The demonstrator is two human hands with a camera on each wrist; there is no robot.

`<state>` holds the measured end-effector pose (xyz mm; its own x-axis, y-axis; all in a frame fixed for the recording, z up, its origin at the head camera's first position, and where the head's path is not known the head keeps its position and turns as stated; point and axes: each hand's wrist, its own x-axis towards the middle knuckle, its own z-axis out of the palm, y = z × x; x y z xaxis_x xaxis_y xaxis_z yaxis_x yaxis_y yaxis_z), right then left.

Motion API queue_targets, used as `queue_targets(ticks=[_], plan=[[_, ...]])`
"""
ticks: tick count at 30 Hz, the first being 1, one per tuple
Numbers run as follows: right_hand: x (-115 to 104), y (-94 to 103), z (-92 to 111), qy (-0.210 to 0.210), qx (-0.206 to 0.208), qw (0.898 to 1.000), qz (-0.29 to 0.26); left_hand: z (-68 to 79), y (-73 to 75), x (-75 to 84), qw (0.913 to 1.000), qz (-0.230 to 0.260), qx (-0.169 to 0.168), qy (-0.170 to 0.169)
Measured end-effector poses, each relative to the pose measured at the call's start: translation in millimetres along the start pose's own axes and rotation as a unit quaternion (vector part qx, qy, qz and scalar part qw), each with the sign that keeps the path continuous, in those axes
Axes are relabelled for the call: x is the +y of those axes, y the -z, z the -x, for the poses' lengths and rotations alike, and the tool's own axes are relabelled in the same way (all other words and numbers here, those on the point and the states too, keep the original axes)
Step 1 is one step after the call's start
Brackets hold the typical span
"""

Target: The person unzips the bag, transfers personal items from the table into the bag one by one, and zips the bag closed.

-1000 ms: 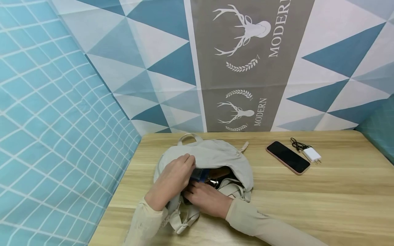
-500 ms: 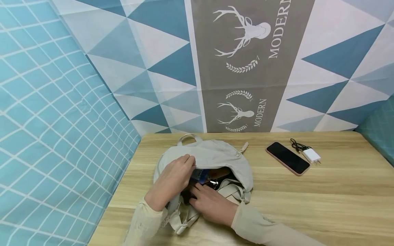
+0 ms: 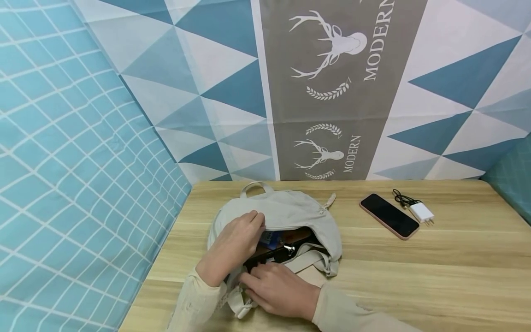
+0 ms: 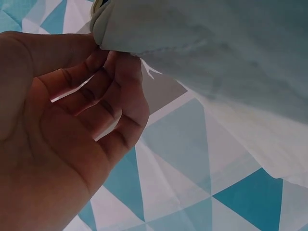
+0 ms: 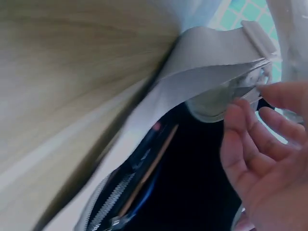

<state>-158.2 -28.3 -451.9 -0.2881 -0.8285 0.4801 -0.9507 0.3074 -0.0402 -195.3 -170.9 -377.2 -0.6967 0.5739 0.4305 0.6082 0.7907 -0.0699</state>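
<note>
A pale beige backpack (image 3: 286, 207) lies on the table with its zipped opening facing me. My left hand (image 3: 234, 244) pinches the upper edge of that opening and lifts it; in the left wrist view the thumb and fingers of this hand (image 4: 82, 106) meet on the fabric edge. At the near edge is my right hand (image 3: 282, 290). In the right wrist view its thumb and forefinger (image 5: 231, 115) pinch a thin edge by the strap (image 5: 207, 48). Inside the bag show a black item with a silver zip pull (image 3: 289, 249) and a blue packet (image 3: 270, 239).
To the right on the wooden table (image 3: 373, 281) lie a phone in a pink case (image 3: 390, 216) and a white charger plug (image 3: 421, 212) with a black cable (image 3: 402, 198). A patterned cloth wall (image 3: 224, 101) stands behind the table.
My right hand has drawn back out of the opening to the bag's near edge, uncovering more of the black item. The left hand keeps its hold on the upper edge.
</note>
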Motion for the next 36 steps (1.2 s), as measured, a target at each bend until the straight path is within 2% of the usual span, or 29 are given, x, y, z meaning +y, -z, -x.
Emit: queue_targets(ticks=[7, 16, 20, 23, 28, 32, 36], plan=[[-3, -7.5, -7, 0.022, -0.056, 0.998, 0.009, 0.8, 0.7, 1.7, 0.9998, 0.003, -0.022, 0.002], [-1, -9.2, -10, 0.071, -0.079, 0.993, -0.059, 1.4, 5.0, 5.5, 0.9980, 0.032, -0.051, 0.017], [-3, -11.1, -10, 0.067, -0.085, 0.993, -0.054, 3.7, 8.6, 7.2, 0.9973, 0.038, -0.055, 0.029], [-4, -11.4, -9, 0.044, -0.078, 0.995, -0.051, 9.7, 11.5, 6.4, 0.9962, 0.045, -0.058, 0.047], [-2, -9.3, -11, -0.009, -0.039, 0.995, -0.090, 34.6, 15.5, 1.1, 0.9954, 0.031, -0.059, 0.068], [-1, -7.8, -12, -0.041, -0.016, 0.993, -0.113, 65.0, 15.0, -0.2, 0.9964, 0.000, -0.043, 0.073], [-2, -7.2, -13, -0.056, -0.017, 0.990, -0.125, 96.2, 10.4, 4.0, 0.9962, -0.015, -0.029, 0.081]])
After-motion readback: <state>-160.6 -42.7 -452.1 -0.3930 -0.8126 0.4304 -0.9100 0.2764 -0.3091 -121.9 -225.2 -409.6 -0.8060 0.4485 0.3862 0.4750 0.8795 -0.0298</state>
